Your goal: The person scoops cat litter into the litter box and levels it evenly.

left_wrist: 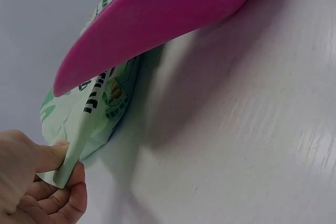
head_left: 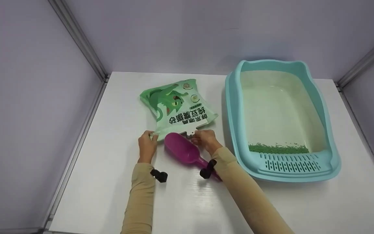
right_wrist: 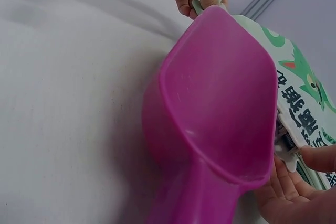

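A green bag of cat litter (head_left: 177, 105), with a cat picture on it, lies on the white table. My left hand (head_left: 147, 146) pinches the left corner of the bag's near edge between thumb and fingers, clearly seen in the left wrist view. At the right part of that edge, my right hand (head_left: 205, 139) pinches a white bag clip (right_wrist: 286, 150) with a dark coiled part, partly hidden by the scoop. A magenta litter scoop (head_left: 182, 149) lies between my hands, its bowl overlapping the bag's edge and its handle running under my right wrist.
To the right stands a light blue litter box (head_left: 232, 123) with a slotted front ledge. Green pellets (head_left: 278, 149) lie along its near end. Grey walls (head_left: 206, 35) close in the white table (head_left: 109, 156) at the back and sides.
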{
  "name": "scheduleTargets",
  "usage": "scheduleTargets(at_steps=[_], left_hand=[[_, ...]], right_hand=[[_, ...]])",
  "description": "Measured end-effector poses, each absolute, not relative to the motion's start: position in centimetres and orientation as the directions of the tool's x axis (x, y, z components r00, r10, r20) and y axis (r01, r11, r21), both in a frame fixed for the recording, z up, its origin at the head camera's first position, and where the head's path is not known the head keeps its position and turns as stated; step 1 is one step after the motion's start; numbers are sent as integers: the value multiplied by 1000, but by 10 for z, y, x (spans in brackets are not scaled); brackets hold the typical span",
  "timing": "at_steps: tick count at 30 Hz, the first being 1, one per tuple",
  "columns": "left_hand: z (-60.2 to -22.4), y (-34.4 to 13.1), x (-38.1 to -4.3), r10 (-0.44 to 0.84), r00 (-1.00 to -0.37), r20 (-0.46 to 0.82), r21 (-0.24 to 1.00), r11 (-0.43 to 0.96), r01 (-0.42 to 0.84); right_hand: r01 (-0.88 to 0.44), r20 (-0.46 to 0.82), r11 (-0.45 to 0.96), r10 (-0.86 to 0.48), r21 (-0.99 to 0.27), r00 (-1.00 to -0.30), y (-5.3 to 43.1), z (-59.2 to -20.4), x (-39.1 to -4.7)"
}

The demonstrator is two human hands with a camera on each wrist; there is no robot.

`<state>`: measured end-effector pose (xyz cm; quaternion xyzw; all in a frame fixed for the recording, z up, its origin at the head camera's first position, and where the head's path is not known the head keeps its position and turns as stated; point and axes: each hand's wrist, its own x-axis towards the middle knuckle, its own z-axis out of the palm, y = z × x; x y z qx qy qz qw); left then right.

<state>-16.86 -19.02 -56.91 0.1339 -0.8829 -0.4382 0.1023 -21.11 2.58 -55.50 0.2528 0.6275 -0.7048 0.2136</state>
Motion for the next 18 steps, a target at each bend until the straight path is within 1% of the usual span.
scheduleTargets(at_steps=[5,10,16,18], left_hand=[[-568,-190,-169,-325,-944,53,799,581,-155],[-569,-190,-169,-324,-944,55,795,587,-155],[-574,-194,-171,-313,-949,44,821,553,-144],[-577,-195,-171,-319,-945,79,821,558,-120]], right_hand=[[620,-624,-89,34,-780,-781,25,-554,-210],[613,-617,-85,40,-786,-786,25,-553,-207],[601,-605,-77,32,-795,-796,27,-557,-204],[598,-600,-66,30,-799,-799,26,-559,-203]])
